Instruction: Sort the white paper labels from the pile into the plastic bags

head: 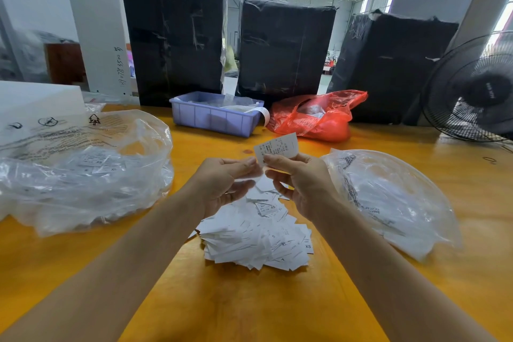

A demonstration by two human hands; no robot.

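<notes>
While both hands hover above the pile of labels [256,233] on the yellow table [249,308], the right hand [298,183] pinches 1 white label [276,148] by its lower edge between thumb and forefinger, holding it upright with the printed side toward the camera. The left hand [224,182] sits just beside it, fingers curled with the fingertips close to the label's lower left corner; its grip seems to hold a thin white slip, though blur makes that hard to confirm. Left of the pile lies 1 clear plastic bag [83,169] with labels marked XS and XL showing through it. Right of the pile lies a second clear bag [388,197], also with white paper inside. Farther back stand a blue bin [213,116], a red bag [319,116], 3 black wrapped bundles [286,47] and a fan [472,89].
</notes>
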